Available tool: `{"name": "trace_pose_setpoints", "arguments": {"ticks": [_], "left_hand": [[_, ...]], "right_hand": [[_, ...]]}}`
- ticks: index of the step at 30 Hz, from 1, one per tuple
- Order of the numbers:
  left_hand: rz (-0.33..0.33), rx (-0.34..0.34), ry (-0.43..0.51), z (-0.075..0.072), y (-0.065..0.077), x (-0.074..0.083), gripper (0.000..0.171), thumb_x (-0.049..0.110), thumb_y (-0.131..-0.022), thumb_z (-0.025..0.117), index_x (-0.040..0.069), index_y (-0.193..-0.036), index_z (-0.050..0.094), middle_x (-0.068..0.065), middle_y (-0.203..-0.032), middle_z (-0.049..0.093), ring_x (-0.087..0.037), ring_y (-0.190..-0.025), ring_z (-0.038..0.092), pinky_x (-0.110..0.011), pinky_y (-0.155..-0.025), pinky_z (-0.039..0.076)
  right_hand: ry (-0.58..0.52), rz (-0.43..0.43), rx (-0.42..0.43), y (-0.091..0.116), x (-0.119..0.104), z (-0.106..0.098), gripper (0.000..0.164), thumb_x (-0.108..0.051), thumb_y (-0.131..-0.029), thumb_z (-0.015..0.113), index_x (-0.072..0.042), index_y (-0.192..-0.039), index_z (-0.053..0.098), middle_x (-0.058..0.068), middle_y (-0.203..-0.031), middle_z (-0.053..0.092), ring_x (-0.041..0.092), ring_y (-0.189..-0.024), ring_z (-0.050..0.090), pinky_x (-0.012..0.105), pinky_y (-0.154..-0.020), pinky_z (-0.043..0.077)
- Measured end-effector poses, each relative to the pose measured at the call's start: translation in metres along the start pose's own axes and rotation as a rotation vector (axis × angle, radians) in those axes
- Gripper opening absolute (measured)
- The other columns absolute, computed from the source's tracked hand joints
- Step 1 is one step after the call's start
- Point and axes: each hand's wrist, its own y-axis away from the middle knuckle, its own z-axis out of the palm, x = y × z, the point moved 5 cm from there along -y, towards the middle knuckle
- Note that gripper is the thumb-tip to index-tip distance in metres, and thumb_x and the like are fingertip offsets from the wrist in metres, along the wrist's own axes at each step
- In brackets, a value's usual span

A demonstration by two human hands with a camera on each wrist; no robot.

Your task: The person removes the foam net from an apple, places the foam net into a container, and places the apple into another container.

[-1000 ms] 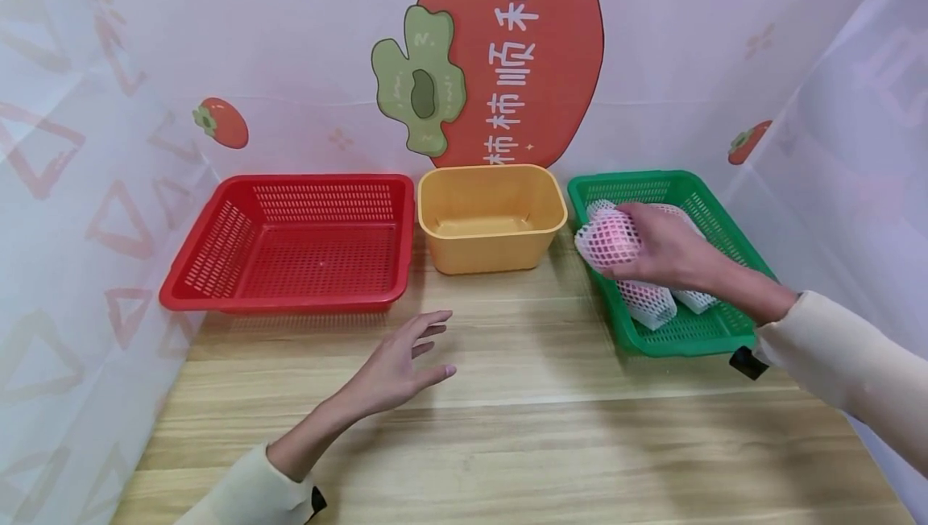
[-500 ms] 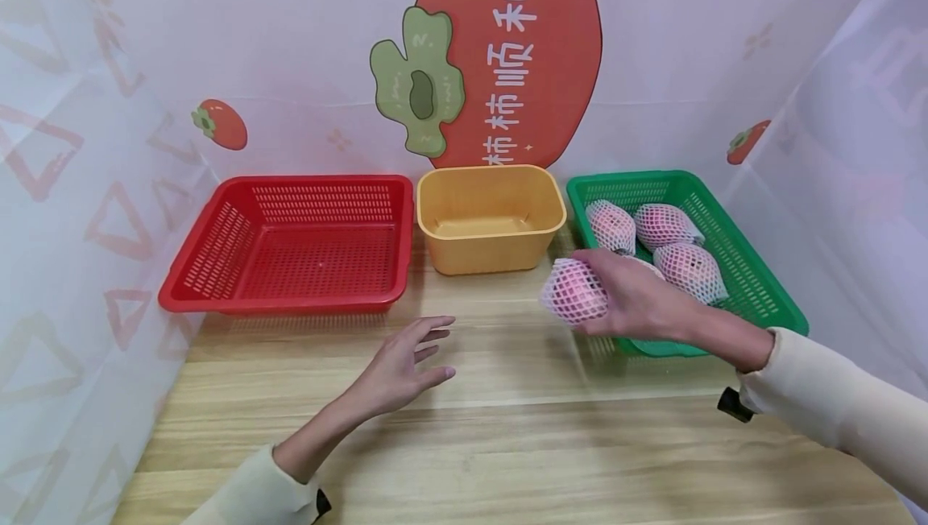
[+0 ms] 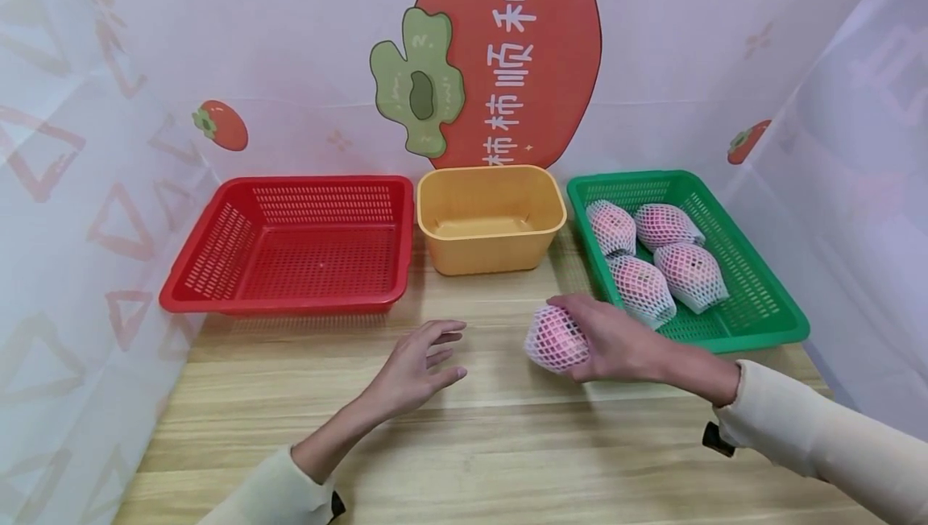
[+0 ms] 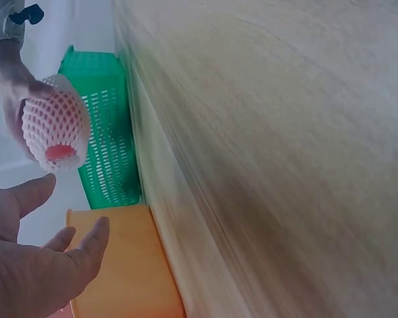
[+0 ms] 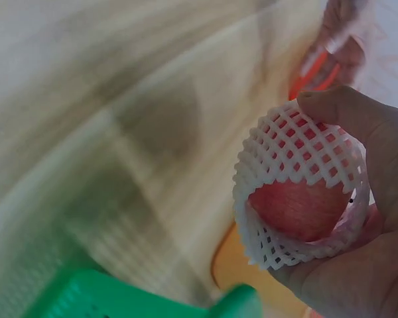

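In the head view my right hand (image 3: pixel 616 340) grips a pinkish-red round fruit in a white foam net sleeve (image 3: pixel 557 339), held above the table to the left of the green basket. Fingers and thumb wrap its sides; the right wrist view shows red skin through the sleeve's open end (image 5: pixel 302 209). My left hand (image 3: pixel 412 370) hovers over the table with relaxed, parted fingers and holds nothing. Its fingers point toward the fruit, with a gap between. Several similar net-wrapped fruits (image 3: pixel 641 290) lie in the green basket (image 3: pixel 768 332).
A red basket (image 3: pixel 290 303) stands at the back left with nothing in it. Beside it, in the middle, is a yellow bin (image 3: pixel 493 255), also without contents. Printed cloth walls (image 3: pixel 312 50) enclose the back and sides of the wooden table (image 3: pixel 471 460).
My right hand has lifted the net-wrapped fruit out of the green basket and brought it left and nearer to me. The left hand has shifted slightly right.
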Motion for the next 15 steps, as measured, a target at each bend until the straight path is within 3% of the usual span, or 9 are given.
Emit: {"name": "trace_pose_setpoints", "arguments": {"ticks": [8, 15], "left_hand": [[0.004, 0.015, 0.047, 0.008, -0.003, -0.001, 0.051, -0.009, -0.091, 0.076, -0.006, -0.139, 0.058, -0.03, -0.142, 0.057, -0.048, -0.133, 0.058, -0.04, -0.105, 0.055], [0.027, 0.047, 0.022, 0.013, -0.006, 0.0, 0.046, -0.012, -0.09, 0.075, -0.008, -0.134, 0.061, -0.031, -0.136, 0.06, -0.045, -0.127, 0.064, -0.038, -0.1, 0.058]], "right_hand": [[-0.028, -0.031, -0.03, 0.006, 0.003, 0.027, 0.094, -0.025, -0.072, 0.097, -0.001, -0.149, 0.048, 0.012, -0.133, 0.063, 0.025, -0.118, 0.064, 0.049, -0.1, 0.057], [0.002, -0.145, 0.035, 0.007, 0.002, 0.037, 0.093, -0.021, -0.069, 0.099, 0.002, -0.145, 0.05, 0.013, -0.127, 0.064, 0.025, -0.114, 0.065, 0.048, -0.097, 0.059]]}}
